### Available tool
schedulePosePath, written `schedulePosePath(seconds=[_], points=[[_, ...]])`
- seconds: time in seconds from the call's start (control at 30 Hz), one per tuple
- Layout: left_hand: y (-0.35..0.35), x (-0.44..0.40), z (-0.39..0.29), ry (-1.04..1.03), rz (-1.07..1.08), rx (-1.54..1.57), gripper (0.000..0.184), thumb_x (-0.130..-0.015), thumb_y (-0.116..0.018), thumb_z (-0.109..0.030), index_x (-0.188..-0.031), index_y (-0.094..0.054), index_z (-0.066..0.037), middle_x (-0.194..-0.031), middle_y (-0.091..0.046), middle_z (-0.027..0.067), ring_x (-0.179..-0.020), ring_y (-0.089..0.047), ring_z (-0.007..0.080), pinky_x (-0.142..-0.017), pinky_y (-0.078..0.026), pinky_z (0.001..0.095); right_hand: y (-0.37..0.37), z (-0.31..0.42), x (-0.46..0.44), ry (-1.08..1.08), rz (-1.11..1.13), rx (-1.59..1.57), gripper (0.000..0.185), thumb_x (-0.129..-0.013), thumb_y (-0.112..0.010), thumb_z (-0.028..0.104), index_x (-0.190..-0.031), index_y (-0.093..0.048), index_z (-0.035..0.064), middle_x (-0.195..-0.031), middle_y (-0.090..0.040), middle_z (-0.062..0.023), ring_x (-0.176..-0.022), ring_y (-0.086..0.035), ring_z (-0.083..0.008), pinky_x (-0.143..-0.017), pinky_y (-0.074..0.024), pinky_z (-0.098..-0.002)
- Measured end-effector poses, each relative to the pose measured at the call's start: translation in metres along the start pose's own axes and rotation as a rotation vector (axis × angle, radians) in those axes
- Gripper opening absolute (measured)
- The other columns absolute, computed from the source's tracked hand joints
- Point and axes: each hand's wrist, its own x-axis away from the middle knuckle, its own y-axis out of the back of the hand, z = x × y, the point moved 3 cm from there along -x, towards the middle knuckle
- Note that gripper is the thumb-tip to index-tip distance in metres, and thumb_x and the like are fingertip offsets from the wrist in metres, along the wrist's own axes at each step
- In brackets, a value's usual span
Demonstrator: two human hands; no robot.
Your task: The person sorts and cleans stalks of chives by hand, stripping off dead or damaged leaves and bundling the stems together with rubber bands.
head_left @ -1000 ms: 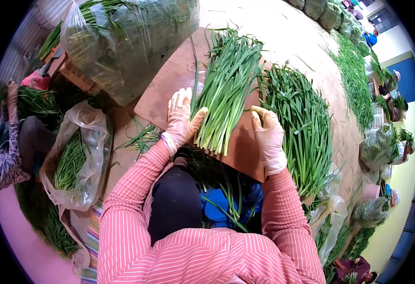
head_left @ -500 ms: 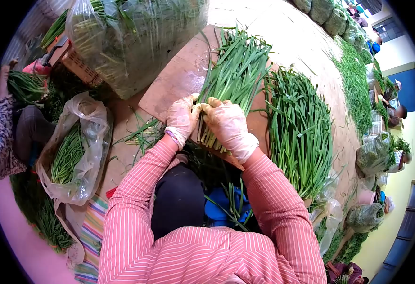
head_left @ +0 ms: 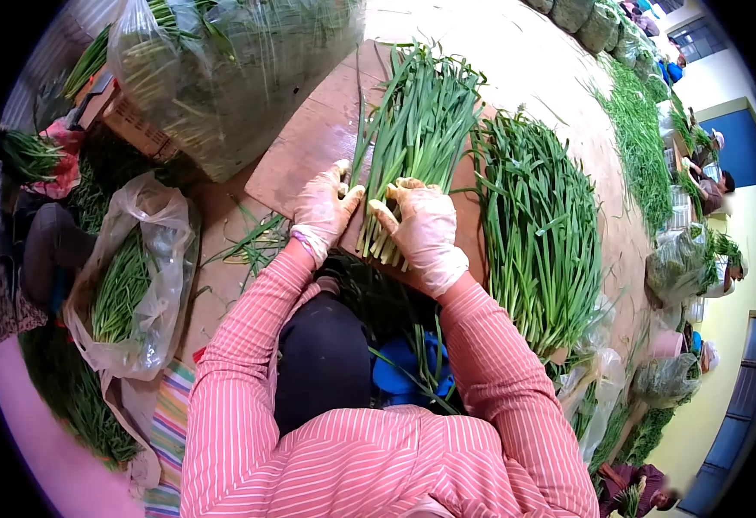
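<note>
A bunch of garlic chives (head_left: 421, 121), with long flat green leaves and pale stem ends, lies on a brown board (head_left: 309, 142). My right hand (head_left: 425, 229), in a pale glove, is curled over the stems, thumb on their left side. Beside the bunch, at its left, my left hand (head_left: 322, 211) is also gloved. Its thumb and fingers are apart with a gap between them, and I see nothing held there. A larger heap of garlic chives (head_left: 538, 233) lies just right of the board.
A big plastic-wrapped bale (head_left: 231, 86) stands at upper left, beside an orange crate (head_left: 136, 125). Below it sits an open plastic bag of greens (head_left: 123, 285). A seated person's knee (head_left: 54, 242) is at far left. Other people and greens line the right wall.
My hands, close together at the stems before, are now farther apart. The left thumb and fingers have opened away from the bunch. The view has shifted slightly.
</note>
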Motion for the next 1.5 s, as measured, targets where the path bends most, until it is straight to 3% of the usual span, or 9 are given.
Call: schedulePosePath(seconds=[0.27, 0.4, 0.47, 0.8, 0.93, 1.2, 1.33, 1.43, 1.5], points=[[0.002, 0.019, -0.006, -0.032, 0.006, -0.32, 0.047, -0.076, -0.07, -0.016, -0.118, -0.053, -0.004, -0.098, -0.064, 0.0128, -0.087, -0.063, 0.0248, -0.077, -0.049, 0.0355, -0.005, -0.001, -0.002, 0.021, 0.097, 0.033, 0.038, -0.074, -0.067, 0.038, -0.097, -0.065, 0.0079, -0.096, -0.062, -0.009, -0.087, -0.057, -0.0281, -0.075, -0.0456, -0.0399], [0.017, 0.012, 0.001, 0.047, 0.104, 0.009, 0.042, -0.08, -0.066, -0.011, -0.117, -0.049, -0.001, -0.088, -0.064, 0.0124, -0.075, -0.063, 0.0259, -0.072, -0.05, 0.0328, -0.001, -0.001, -0.003, 0.037, 0.03, -0.043, 0.033, -0.075, -0.067, 0.031, -0.1, -0.065, 0.0087, -0.103, -0.062, -0.0109, -0.088, -0.059, -0.0296, -0.077, -0.0467, -0.0412], [0.021, 0.016, 0.005, 0.304, 0.251, 0.782, 0.036, -0.083, -0.064, -0.009, -0.115, -0.05, 0.001, -0.086, -0.062, 0.0044, -0.07, -0.059, 0.013, -0.066, -0.049, 0.0246, 0.007, 0.004, -0.003, 0.07, -0.111, -0.097, 0.031, -0.077, -0.066, 0.029, -0.101, -0.064, 0.0094, -0.101, -0.063, -0.0116, -0.088, -0.06, -0.0293, -0.076, -0.0476, -0.0406], [0.029, 0.029, -0.026, 0.264, 0.433, 0.944, 0.034, -0.088, -0.063, -0.023, -0.114, -0.052, -0.002, -0.094, -0.059, -0.0005, -0.075, -0.054, 0.006, -0.062, -0.044, 0.019, -0.009, 0.022, 0.001, -0.947, 0.283, -1.361, 0.026, -0.08, -0.069, 0.03, -0.081, -0.066, 0.0037, -0.068, -0.064, -0.0052, -0.063, -0.062, -0.013, -0.058, -0.0491, -0.0292], [0.02, 0.025, -0.021, 0.431, 0.467, 0.977, 0.026, -0.092, -0.056, -0.032, -0.099, -0.06, -0.007, -0.081, -0.058, -0.0046, -0.063, -0.048, 0.0036, -0.055, -0.038, 0.0164, -0.032, 0.014, 0.016, -0.731, 0.212, -0.868, 0.022, -0.082, -0.066, 0.026, -0.083, -0.067, 0.0044, -0.069, -0.066, -0.0091, -0.061, -0.062, -0.0165, -0.056, -0.0474, -0.0307], [0.003, 0.008, -0.004, 0.481, 0.302, 0.848, 0.021, -0.09, -0.057, -0.024, -0.097, -0.069, -0.007, -0.072, -0.061, -0.0029, -0.056, -0.047, 0.0049, -0.049, -0.037, 0.0187, -0.001, 0.042, 0.033, -0.733, 0.084, -1.426, 0.03, -0.086, -0.064, 0.033, -0.081, -0.067, 0.0034, -0.057, -0.058, -0.0038, -0.051, -0.053, -0.0086, -0.051, -0.0432, -0.0255], [0.006, -0.006, 0.005, 0.337, 0.327, 0.685, 0.025, -0.091, -0.056, -0.026, -0.103, -0.067, -0.007, -0.08, -0.064, -0.0016, -0.063, -0.053, 0.0056, -0.053, -0.039, 0.0192, 0.031, 0.06, 0.071, -0.497, 0.467, -1.205, 0.034, -0.088, -0.062, 0.037, -0.076, -0.066, 0.0055, -0.055, -0.053, -0.0001, -0.051, -0.048, -0.0054, -0.049, -0.0404, -0.0243], [0.008, -0.01, -0.009, 0.45, 0.338, 0.405, 0.023, -0.088, -0.062, -0.024, -0.105, -0.065, -0.008, -0.083, -0.064, -0.0019, -0.061, -0.048, 0.0056, -0.054, -0.038, 0.0199, 0.042, 0.049, 0.117, -0.366, 0.61, -0.745, 0.034, -0.085, -0.058, 0.042, -0.081, -0.067, 0.0093, -0.072, -0.062, -0.0167, -0.068, -0.062, -0.0334, -0.062, -0.0487, -0.0391], [0.005, -0.007, -0.01, 0.4, 0.277, 0.426, 0.026, -0.086, -0.065, -0.02, -0.107, -0.062, -0.005, -0.084, -0.064, 0.0012, -0.067, -0.052, 0.0084, -0.06, -0.043, 0.023, 0.037, 0.031, 0.152, -0.255, 0.892, -0.431, 0.032, -0.081, -0.061, 0.042, -0.084, -0.07, 0.0113, -0.078, -0.066, -0.0144, -0.076, -0.064, -0.032, -0.069, -0.05, -0.0415]])
